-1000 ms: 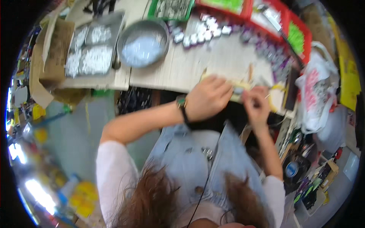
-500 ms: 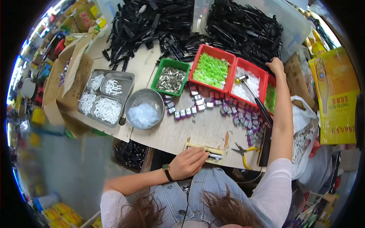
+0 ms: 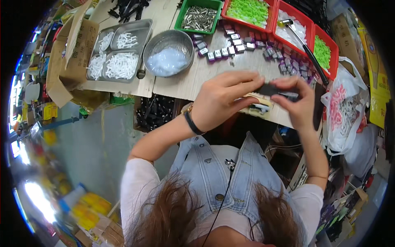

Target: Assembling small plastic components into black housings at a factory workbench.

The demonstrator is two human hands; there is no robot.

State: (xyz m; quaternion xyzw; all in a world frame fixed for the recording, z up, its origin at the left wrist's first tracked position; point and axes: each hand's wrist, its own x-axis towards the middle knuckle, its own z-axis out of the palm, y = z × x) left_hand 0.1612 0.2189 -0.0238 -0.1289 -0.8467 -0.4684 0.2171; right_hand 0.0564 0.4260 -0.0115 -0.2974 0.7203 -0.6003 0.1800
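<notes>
Both hands meet in front of my chest over the near edge of the wooden worktable [image 3: 193, 80]. My left hand [image 3: 224, 101], with a dark band at the wrist, pinches the left end of a small black part [image 3: 269, 89]. My right hand [image 3: 298, 103] grips the same part's right end with thumb and fingers. Just under the hands a small wooden jig [image 3: 257, 106] with black and white bits lies on the table edge.
Further back stand a round metal bowl [image 3: 168, 52] of white pieces, metal trays [image 3: 117, 51] of white parts, a green bin [image 3: 199, 16] of metal pins, red bins [image 3: 294, 24] of green and white pieces, and rows of small purple-grey blocks [image 3: 247, 43]. A white plastic bag [image 3: 345, 119] hangs right.
My right hand came back from the far red bins to my chest. My left hand lifted off the jig, and both now hold the black part. The view tilted down.
</notes>
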